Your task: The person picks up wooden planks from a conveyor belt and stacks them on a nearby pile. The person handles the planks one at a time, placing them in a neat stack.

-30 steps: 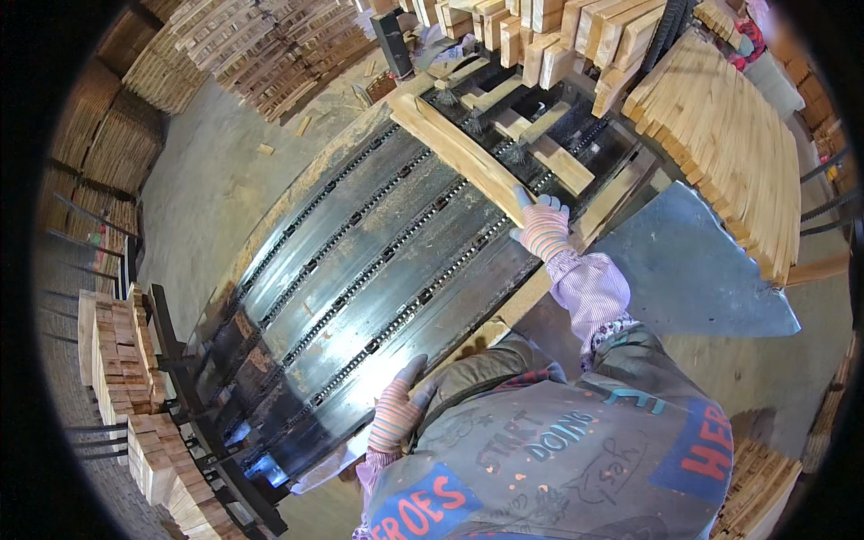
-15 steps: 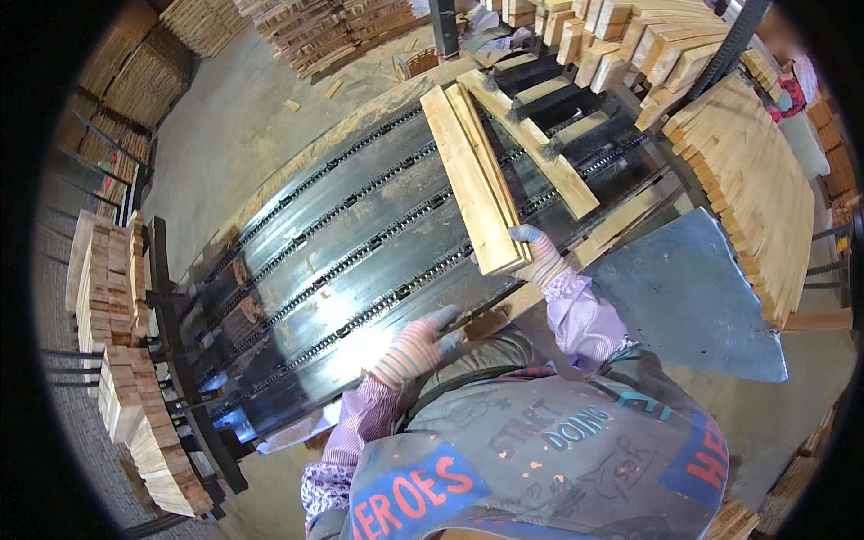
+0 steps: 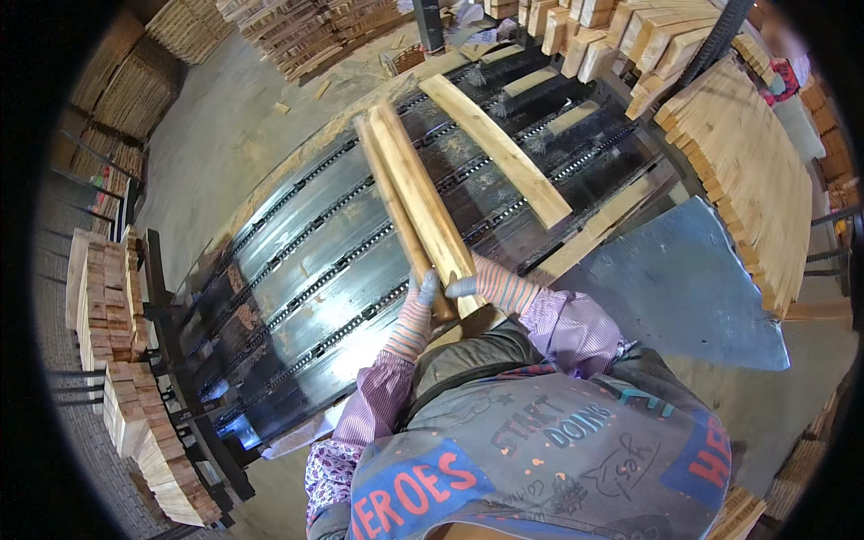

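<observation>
Two long wooden boards lie side by side, tilted apart, with their near ends at my hands. My left hand (image 3: 416, 317), in a striped glove with grey fingertips, grips the near end of the left board (image 3: 394, 200), which is smeared by motion. My right hand (image 3: 500, 286), gloved alike, is closed on the near end of the right board (image 3: 427, 193). Both boards slant away over the chain conveyor (image 3: 333, 238). Further right, a single board (image 3: 499, 148) rests across the chains, touched by neither hand.
A grey metal sheet (image 3: 693, 279) lies to the right, beside a large stack of boards (image 3: 747, 171). More boards (image 3: 661, 36) jut out at the far right. Stacked timber (image 3: 121, 306) stands along the left, next to a dark metal frame (image 3: 184, 360). A dark post (image 3: 429, 27) rises at the back.
The boards under my right hand have moved left, off the single board, and spread apart. My left hand has come up and taken hold of one. The single board's angle looks slightly changed.
</observation>
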### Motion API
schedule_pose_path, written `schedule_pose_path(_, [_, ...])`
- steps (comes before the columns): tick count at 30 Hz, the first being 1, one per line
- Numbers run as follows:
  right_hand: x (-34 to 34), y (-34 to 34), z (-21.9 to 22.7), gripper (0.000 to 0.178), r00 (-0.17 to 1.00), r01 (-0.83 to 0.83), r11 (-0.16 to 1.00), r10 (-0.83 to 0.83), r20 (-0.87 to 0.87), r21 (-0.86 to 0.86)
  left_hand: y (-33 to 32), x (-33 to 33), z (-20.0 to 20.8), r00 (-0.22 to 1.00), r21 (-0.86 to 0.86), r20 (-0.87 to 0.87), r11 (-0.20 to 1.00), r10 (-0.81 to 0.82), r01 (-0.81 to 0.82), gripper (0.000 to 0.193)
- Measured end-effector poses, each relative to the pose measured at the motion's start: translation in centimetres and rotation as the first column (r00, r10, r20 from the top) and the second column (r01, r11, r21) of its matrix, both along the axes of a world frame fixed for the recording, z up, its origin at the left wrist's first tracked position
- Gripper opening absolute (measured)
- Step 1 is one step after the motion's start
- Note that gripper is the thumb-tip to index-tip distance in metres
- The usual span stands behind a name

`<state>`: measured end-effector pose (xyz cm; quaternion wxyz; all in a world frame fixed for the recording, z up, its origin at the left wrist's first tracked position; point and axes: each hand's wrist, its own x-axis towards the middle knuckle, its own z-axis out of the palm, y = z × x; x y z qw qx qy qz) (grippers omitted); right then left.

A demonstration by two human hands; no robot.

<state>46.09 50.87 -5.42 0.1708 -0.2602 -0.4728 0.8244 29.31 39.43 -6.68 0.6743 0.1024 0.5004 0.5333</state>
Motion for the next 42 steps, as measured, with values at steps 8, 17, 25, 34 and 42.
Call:
schedule_pose_path(8, [5.1, 10.3, -3.5, 0.112, 0.705, -0.244, 0.734, -0.314, 0.635, 0.634, 0.8, 0.8, 1.1, 0.985, -0.003, 0.088, 0.989, 0.150, -0.150, 0.050])
schedule_pose_path(17, [8.9, 16.3, -2.4, 0.113, 0.203, -0.626, 0.597, -0.497, 0.844, 0.502, 3.9, 2.6, 1.9, 0.991, 0.034, 0.012, 0.991, 0.130, -0.130, 0.052])
schedule_pose_path(25, [14.0, 18.0, -2.6, 0.099, 0.998, 0.056, 0.969, -0.055, 0.010, -0.239, 7.5, 5.5, 2.4, 0.994, 0.089, -0.043, 0.991, 0.104, -0.100, 0.054])
schedule_pose_path(34, [14.1, 18.0, -6.2, 0.072, 0.983, -0.064, 0.862, -0.033, -0.183, -0.502, 12.2, 9.1, 1.8, 0.994, 0.050, -0.061, 0.995, 0.095, -0.092, 0.048])
schedule_pose_path(42, [13.1, 19.6, -6.2, 0.133, 0.959, -0.062, 0.979, 0.005, 0.283, 0.194, 15.0, 12.3, 0.9, 0.979, -0.033, -0.178, 0.994, 0.099, -0.106, 0.056])
